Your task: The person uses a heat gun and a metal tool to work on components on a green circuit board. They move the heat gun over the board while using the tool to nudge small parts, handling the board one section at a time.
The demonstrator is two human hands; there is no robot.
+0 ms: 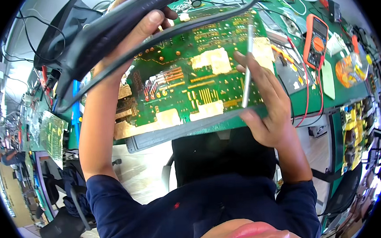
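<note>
At the upper left, my left hand (145,28) is closed around a thick black tool body (108,30). A black cable (169,34) curves across the view in front of my wrist. The tool hides most of those fingers, and its exact kind cannot be made out. A large green circuit board (184,82) with gold pads and pale, taped-looking patches lies beneath both hands. Over its right side, my right hand (269,99) has a slim silver rod (248,66) between its fingers. My right thumb is apart from the other fingers, near the board's front edge.
Right of the board lies an orange multimeter (316,41) with red leads (306,93). An orange-filled clear bag (349,71) sits beyond it. A dark grey bar (178,132) runs under the board's front edge. A black chair (222,158) stands close, and another board (51,137) is at left.
</note>
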